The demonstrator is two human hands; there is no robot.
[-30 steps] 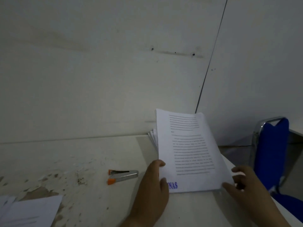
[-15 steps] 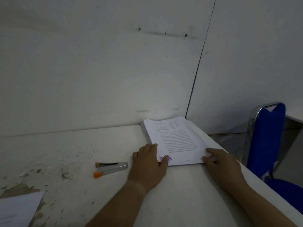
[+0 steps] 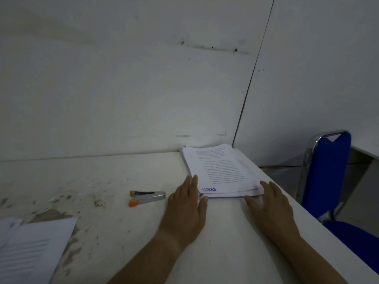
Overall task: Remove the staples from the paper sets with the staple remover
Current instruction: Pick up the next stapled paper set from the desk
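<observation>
A stack of printed paper sets (image 3: pixel 219 171) lies flat at the table's far right corner, its top sheet stamped with blue letters near the front edge. My left hand (image 3: pixel 187 203) rests flat on the table, fingers apart, touching the stack's front left corner. On the other side, my right hand (image 3: pixel 266 203) lies against the front right corner, fingers spread, holding nothing. A silver staple remover (image 3: pixel 146 198) with orange tips sits on the table, a short way left of my left hand.
The white table (image 3: pixel 102 181) has peeling, stained patches on its left part. More printed sheets (image 3: pixel 30 249) lie at the near left edge. A blue chair (image 3: pixel 326 175) with a chrome frame stands right of the table. White walls close the back.
The top paper set, held up a second ago, now lies flat on the stack. Both hands have come down beside the stack's front corners. The staple remover has stayed put.
</observation>
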